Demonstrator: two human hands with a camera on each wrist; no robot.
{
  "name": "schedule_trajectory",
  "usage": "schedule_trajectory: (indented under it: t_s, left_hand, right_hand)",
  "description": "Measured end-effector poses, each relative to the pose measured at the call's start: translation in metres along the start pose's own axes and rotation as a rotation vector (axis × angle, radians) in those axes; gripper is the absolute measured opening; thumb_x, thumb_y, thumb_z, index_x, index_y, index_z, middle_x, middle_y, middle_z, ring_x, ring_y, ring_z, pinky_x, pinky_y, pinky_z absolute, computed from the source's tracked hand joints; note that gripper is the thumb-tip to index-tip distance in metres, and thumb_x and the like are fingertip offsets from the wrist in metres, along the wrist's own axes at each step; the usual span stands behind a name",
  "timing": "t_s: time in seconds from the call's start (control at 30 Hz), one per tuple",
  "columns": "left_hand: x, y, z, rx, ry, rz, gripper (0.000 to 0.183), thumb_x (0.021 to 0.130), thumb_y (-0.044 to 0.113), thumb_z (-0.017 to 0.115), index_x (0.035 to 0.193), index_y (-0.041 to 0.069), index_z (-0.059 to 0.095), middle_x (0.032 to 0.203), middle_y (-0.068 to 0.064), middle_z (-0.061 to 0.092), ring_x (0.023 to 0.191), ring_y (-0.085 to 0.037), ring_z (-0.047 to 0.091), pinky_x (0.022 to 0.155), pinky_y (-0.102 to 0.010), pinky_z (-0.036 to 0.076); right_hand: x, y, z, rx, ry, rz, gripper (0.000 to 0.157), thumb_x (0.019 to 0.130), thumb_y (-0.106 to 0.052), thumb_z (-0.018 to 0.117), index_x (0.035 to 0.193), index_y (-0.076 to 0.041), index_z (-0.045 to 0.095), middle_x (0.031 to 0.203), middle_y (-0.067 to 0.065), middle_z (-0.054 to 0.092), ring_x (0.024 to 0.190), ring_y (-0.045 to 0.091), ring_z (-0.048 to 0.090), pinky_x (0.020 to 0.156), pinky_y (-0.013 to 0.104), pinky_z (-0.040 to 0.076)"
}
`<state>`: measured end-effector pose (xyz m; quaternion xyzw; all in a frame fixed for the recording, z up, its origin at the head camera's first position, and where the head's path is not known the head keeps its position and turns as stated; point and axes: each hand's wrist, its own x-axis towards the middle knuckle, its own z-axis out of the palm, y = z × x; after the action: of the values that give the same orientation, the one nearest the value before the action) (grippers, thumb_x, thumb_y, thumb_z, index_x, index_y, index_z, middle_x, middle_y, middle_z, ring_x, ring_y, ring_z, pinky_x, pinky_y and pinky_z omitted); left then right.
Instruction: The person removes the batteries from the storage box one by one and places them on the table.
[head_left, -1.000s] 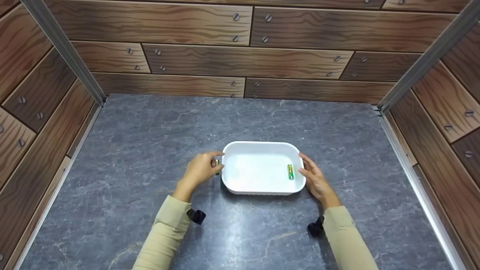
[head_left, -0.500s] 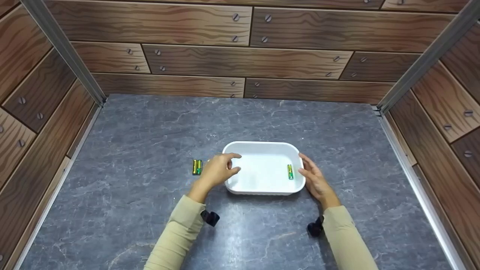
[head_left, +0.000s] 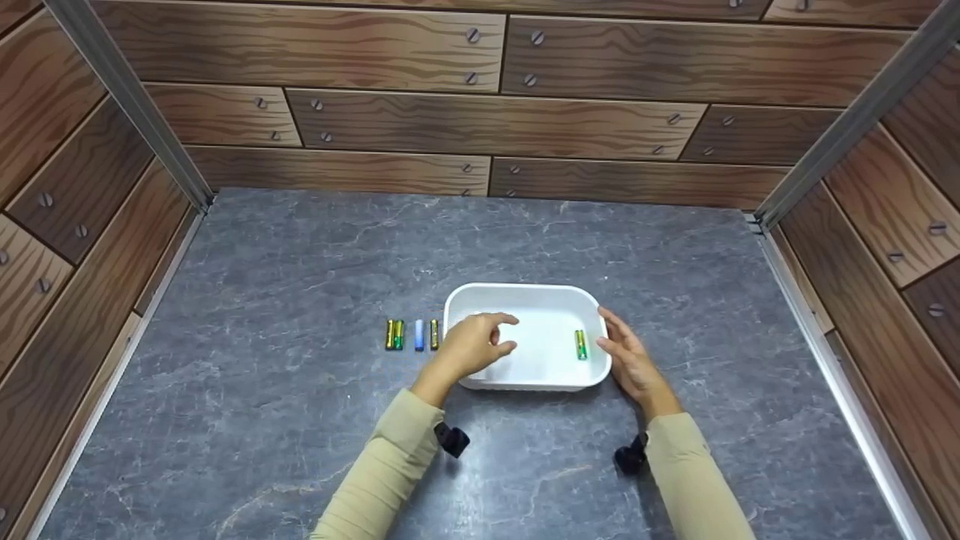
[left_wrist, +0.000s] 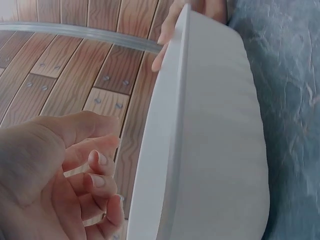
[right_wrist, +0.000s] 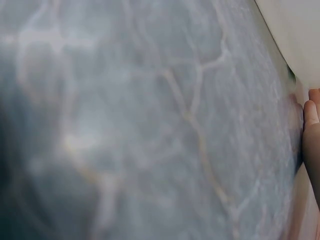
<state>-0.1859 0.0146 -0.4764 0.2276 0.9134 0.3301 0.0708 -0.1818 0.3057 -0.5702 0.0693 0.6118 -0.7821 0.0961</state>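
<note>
A white plastic basin [head_left: 525, 296] stands on the table with one green-and-yellow battery [head_left: 581, 345] lying inside near its right end. My left hand [head_left: 476, 346] hovers over the basin's left half, thumb and forefinger apart. In the left wrist view the fingers of this left hand [left_wrist: 75, 165] are loosely bent with nothing between them, beside the basin's rim [left_wrist: 175, 125]. My right hand [head_left: 634, 367] holds the basin's right end, its fingertips over the rim. Only part of that right hand [right_wrist: 312, 130] shows in the right wrist view, against the outer wall.
Left of the basin, a gold-and-black battery [head_left: 389, 334] and a green one [head_left: 398, 334] lie side by side. A blue battery [head_left: 419, 335] and another gold-and-black battery [head_left: 434, 334] lie nearer the rim. Wood-patterned walls [head_left: 420, 120] enclose the grey marbled tabletop [head_left: 300, 262].
My left hand has moved right, from beside the basin's left rim to over its inside, uncovering the batteries on the table. My right hand and the basin have stayed in place.
</note>
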Motion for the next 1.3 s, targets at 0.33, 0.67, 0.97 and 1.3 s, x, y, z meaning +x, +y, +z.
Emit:
schedule_trajectory:
  t_s: [0.33,0.67,0.97,1.3]
  left_hand:
    - [0.009,0.017,0.020,-0.018,-0.048,0.009,0.036,0.087,0.022,0.068,0.122,0.014,0.066,0.067,0.006,0.049,0.058,-0.005,0.038,0.055,-0.019,0.029]
    - [0.021,0.028,0.036,-0.030,-0.100,0.000,0.036,0.088,0.023,0.069,0.122,0.015,0.066,0.067,0.007,0.047,0.058,-0.004,0.037,0.054,-0.017,0.028]
    - [0.034,0.038,0.058,-0.033,-0.122,-0.035,0.037,0.086,0.025,0.071,0.122,0.016,0.066,0.064,0.009,0.044,0.055,-0.003,0.036,0.049,-0.016,0.027]
    - [0.054,0.043,0.084,0.087,-0.107,-0.124,0.045,0.083,0.029,0.074,0.125,0.019,0.064,0.108,-0.003,0.073,0.097,-0.018,0.068,0.078,-0.031,0.055]
  right_hand:
    - [0.000,0.001,-0.001,0.013,-0.014,-0.007,0.053,0.095,0.001,0.048,0.144,-0.015,0.038,0.127,-0.015,0.055,0.117,0.003,0.054,0.093,0.022,0.049]
    - [0.000,0.002,0.000,0.027,-0.018,-0.022,0.051,0.095,0.002,0.048,0.141,-0.018,0.042,0.126,-0.014,0.056,0.116,0.004,0.055,0.094,0.022,0.049]
    - [-0.001,0.003,-0.002,0.025,-0.047,-0.040,0.050,0.095,0.002,0.047,0.141,-0.019,0.042,0.127,-0.014,0.055,0.118,0.003,0.055,0.095,0.023,0.049]
    - [-0.001,0.002,-0.002,0.012,-0.051,-0.041,0.050,0.095,0.002,0.047,0.138,-0.023,0.045,0.128,-0.015,0.055,0.118,0.002,0.055,0.093,0.022,0.050]
